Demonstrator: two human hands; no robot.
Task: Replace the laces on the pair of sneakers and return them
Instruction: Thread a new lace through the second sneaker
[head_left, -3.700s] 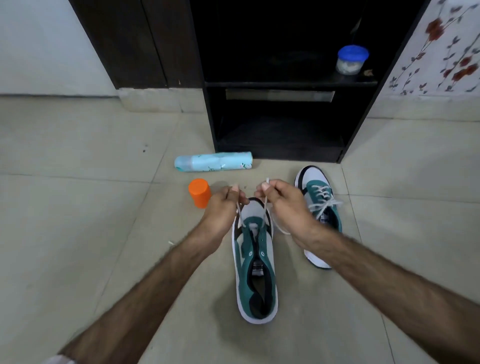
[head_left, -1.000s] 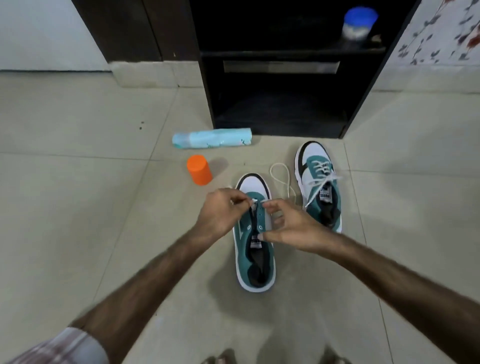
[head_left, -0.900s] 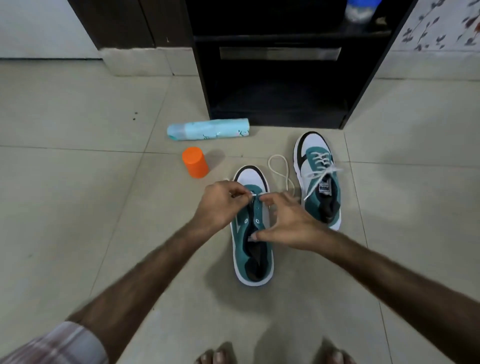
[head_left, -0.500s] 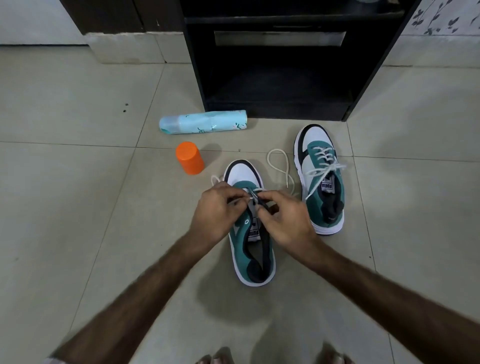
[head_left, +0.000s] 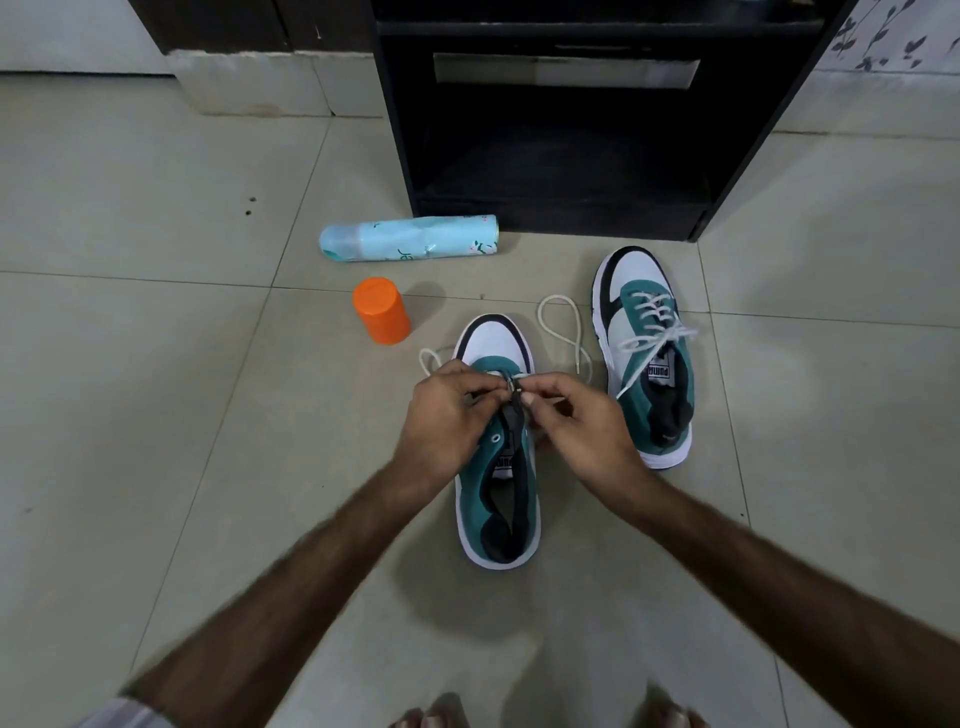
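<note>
Pinching white cord lace (head_left: 563, 332), both hands.

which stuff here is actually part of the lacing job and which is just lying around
Part of the job: near sneaker, white lace, laced sneaker, left hand, right hand.

Lying about: light blue spray can, orange cap, dark cabinet.

Both hands (head_left: 519, 415) pinching, fingertips together
</note>
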